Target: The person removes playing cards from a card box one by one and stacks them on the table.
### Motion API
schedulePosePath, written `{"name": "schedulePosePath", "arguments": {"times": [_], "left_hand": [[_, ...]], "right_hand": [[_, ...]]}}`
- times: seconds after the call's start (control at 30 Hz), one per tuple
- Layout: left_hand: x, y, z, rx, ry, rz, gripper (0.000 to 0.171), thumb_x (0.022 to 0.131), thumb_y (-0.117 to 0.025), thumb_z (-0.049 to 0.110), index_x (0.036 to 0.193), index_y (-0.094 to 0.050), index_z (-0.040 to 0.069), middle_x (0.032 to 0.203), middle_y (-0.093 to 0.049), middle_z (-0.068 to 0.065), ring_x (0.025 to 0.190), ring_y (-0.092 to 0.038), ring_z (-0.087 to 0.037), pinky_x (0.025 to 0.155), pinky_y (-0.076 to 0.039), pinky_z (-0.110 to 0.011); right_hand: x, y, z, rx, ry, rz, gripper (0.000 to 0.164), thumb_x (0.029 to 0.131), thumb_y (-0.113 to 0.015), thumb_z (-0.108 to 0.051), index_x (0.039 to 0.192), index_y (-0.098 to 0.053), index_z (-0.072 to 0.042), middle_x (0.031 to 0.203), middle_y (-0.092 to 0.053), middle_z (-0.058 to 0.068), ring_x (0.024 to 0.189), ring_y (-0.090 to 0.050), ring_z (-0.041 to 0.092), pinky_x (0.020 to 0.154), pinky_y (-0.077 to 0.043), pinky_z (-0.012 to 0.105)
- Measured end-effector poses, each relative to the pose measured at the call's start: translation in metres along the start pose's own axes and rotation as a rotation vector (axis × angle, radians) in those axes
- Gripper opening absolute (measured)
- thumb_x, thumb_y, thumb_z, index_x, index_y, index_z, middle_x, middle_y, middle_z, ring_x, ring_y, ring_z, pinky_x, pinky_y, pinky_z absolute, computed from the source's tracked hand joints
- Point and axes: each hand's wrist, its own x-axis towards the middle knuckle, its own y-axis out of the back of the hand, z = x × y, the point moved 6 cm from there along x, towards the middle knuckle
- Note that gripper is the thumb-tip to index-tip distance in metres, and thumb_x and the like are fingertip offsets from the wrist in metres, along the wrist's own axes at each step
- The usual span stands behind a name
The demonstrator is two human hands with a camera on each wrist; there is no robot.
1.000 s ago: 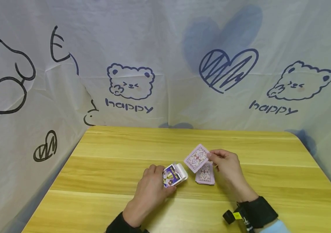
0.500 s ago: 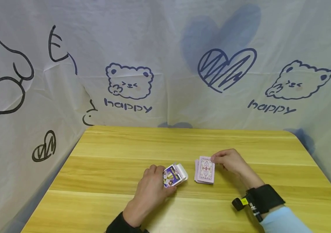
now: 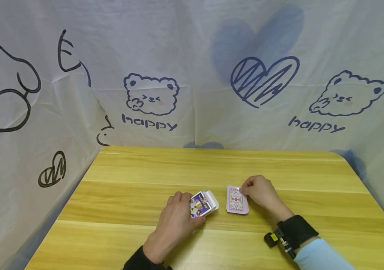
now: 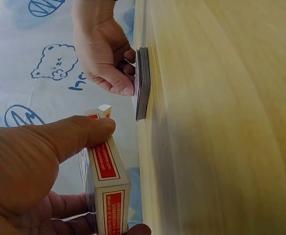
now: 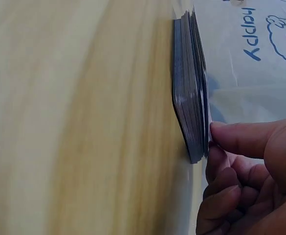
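My left hand (image 3: 175,213) grips a playing-card box (image 3: 200,204), with the thumb along its red-and-white side (image 4: 106,164) in the left wrist view. The box's white flap stands open toward the right. Right of it, a stack of playing cards (image 3: 236,202) lies face down, pink with an ornate back pattern. My right hand (image 3: 261,191) is at the stack's far right corner. In the right wrist view, its thumb and forefinger pinch the corner of the top playing card (image 5: 209,117), which lies close over the others. The other fingers are curled under.
Both hands work over a wooden table (image 3: 138,168). White cloth (image 3: 209,123) with bear and heart drawings hangs behind it and along the sides. A black wrist strap with a small camera (image 3: 270,240) is on the right wrist.
A single card held tilted above the stack came down onto it, first a little offset, now nearly in line. My right hand shifted slightly left; the left hand and box stayed put.
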Motion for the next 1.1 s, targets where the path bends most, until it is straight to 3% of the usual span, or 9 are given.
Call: {"name": "schedulePosePath", "arguments": {"times": [0.4, 0.8, 0.97, 1.1], "left_hand": [[0.000, 0.000, 0.000, 0.000, 0.001, -0.008, 0.076, 0.076, -0.094, 0.042, 0.130, -0.064, -0.003, 0.106, -0.062, -0.011, 0.088, -0.054, -0.021, 0.065, -0.049, -0.031], [0.001, 0.000, 0.000, -0.001, 0.008, -0.017, 0.075, 0.078, -0.093, 0.042, 0.130, -0.064, -0.002, 0.107, -0.062, -0.011, 0.089, -0.054, -0.021, 0.066, -0.049, -0.031], [0.001, -0.001, 0.001, -0.016, 0.010, -0.026, 0.075, 0.077, -0.094, 0.041, 0.131, -0.064, -0.002, 0.107, -0.062, -0.011, 0.089, -0.053, -0.020, 0.066, -0.048, -0.031], [0.000, -0.002, 0.001, -0.020, 0.006, -0.030, 0.076, 0.075, -0.095, 0.040, 0.130, -0.064, -0.002, 0.107, -0.062, -0.010, 0.089, -0.053, -0.020, 0.067, -0.048, -0.031]], "right_hand": [[0.000, 0.000, -0.004, -0.062, 0.011, 0.010, 0.012, 0.096, -0.073, -0.016, 0.089, -0.075, -0.006, 0.078, -0.067, 0.003, 0.067, -0.054, 0.018, 0.060, -0.041, 0.030], [0.000, 0.001, -0.010, -0.155, 0.029, 0.053, 0.017, 0.092, -0.075, -0.014, 0.091, -0.060, -0.006, 0.078, -0.059, 0.006, 0.065, -0.051, 0.020, 0.059, -0.038, 0.031], [-0.006, 0.005, -0.016, -0.109, 0.045, 0.087, 0.015, 0.094, -0.072, -0.017, 0.091, -0.062, -0.006, 0.078, -0.061, 0.006, 0.065, -0.053, 0.019, 0.058, -0.041, 0.030], [-0.018, 0.004, -0.028, 0.006, 0.075, 0.120, 0.015, 0.096, -0.071, -0.020, 0.092, -0.069, -0.006, 0.077, -0.064, 0.004, 0.065, -0.053, 0.018, 0.060, -0.042, 0.030]]}}
